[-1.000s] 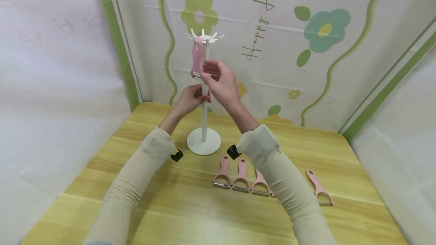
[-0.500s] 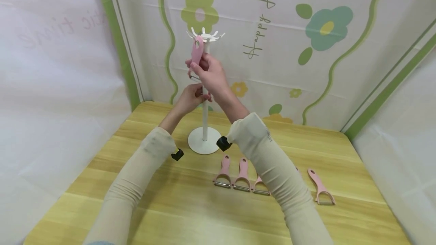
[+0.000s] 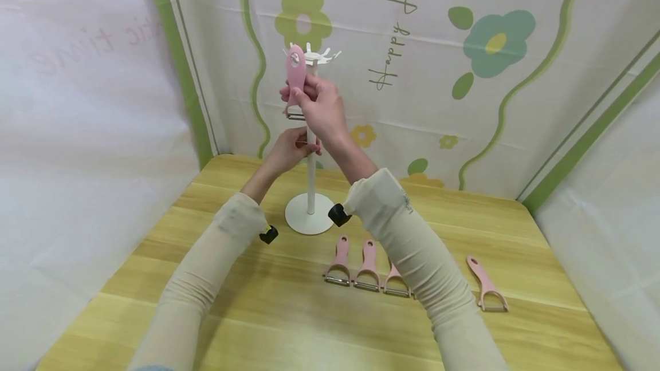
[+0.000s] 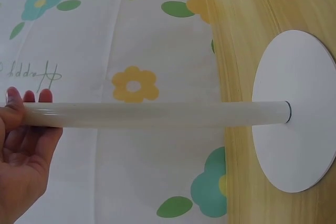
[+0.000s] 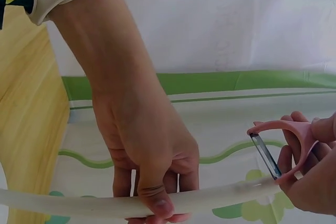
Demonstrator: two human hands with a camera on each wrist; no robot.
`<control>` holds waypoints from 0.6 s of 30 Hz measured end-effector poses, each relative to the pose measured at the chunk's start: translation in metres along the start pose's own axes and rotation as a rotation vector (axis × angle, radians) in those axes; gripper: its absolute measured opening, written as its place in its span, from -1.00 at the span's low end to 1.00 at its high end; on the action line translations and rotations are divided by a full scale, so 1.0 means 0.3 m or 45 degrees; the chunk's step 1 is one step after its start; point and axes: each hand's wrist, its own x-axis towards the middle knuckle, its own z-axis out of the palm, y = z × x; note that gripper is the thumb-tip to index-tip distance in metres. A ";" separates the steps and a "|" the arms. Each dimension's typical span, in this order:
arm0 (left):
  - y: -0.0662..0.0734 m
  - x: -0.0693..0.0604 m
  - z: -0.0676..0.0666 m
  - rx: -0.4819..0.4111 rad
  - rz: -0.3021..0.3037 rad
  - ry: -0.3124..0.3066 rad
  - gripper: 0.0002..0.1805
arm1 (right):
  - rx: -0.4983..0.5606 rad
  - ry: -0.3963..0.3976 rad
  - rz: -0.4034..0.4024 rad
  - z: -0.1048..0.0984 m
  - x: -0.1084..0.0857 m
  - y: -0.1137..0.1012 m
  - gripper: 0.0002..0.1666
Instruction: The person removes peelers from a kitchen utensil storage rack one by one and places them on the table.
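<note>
A white stand (image 3: 311,179) with a round base (image 4: 294,161) and a ring of upturned hooks (image 3: 322,57) stands upright. Halfway up, my left hand (image 3: 283,152) grips the pole (image 4: 157,115), thumb and fingers around it. Higher up, my right hand (image 3: 326,109) pinches the handle of a pink peeler (image 3: 296,67) between thumb and fingers. Its holed handle end points up in front of the hooks, blade (image 5: 265,156) down. Whether a hook passes through the hole I cannot tell. My right fingers hide part of the handle.
Several more pink peelers lie on the wooden table: one (image 3: 341,259) at the left of a row, one (image 3: 368,259) beside it, a third (image 3: 396,279) partly behind my right sleeve (image 3: 412,245). Farther right lies another peeler (image 3: 486,286). A flowered curtain (image 3: 392,147) hangs behind.
My right hand was loosely beside the hanging peeler, then took hold of its handle. The handle end has since shifted slightly up and left, toward the camera. My left hand stays on the pole.
</note>
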 end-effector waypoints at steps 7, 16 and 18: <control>-0.002 0.002 0.001 -0.026 0.010 -0.009 -0.88 | 0.053 -0.014 -0.037 -0.009 -0.014 -0.026 -0.72; 0.012 0.001 -0.006 -0.029 -0.041 -0.026 -0.86 | 0.081 -0.026 -0.073 -0.064 -0.056 -0.013 -0.76; 0.017 -0.002 -0.010 -0.024 -0.066 -0.025 -0.85 | 0.084 -0.028 -0.072 -0.079 -0.068 -0.006 -0.75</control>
